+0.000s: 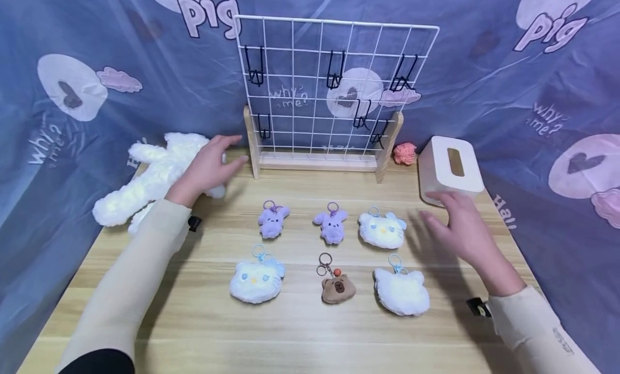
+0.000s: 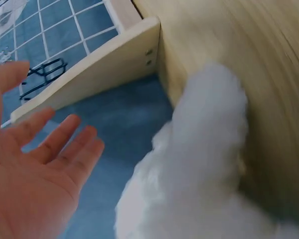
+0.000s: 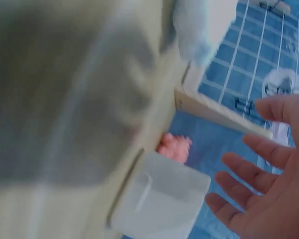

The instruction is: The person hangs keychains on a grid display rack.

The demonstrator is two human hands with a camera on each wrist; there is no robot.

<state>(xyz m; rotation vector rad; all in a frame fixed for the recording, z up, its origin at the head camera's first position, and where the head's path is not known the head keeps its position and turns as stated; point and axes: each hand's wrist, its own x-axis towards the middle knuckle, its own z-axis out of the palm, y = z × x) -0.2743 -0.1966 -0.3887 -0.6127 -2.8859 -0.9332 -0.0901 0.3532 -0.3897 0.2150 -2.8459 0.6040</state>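
Observation:
My left hand (image 1: 208,167), fingers spread and holding nothing, hovers by a white fluffy plush (image 1: 155,175) and the grid rack's left wooden foot (image 1: 252,142). My right hand (image 1: 457,226), also bare with fingers apart, is in the air in front of a white tissue box (image 1: 436,164). Between them on the table lie plush keychains: two purple ones (image 1: 273,223), (image 1: 332,227), a brown bear-like one (image 1: 338,289) with an orange bead, and white cat-shaped ones (image 1: 255,281), (image 1: 382,231). Another white plush (image 1: 401,292) lies with a plain side up.
A white wire grid (image 1: 334,89) on a wooden base stands at the back, with several black hooks (image 1: 335,70) on it. A coral-pink pouf (image 1: 404,153) sits between rack and tissue box. Blue printed cloth (image 1: 557,94) hangs behind the wooden table (image 1: 310,341).

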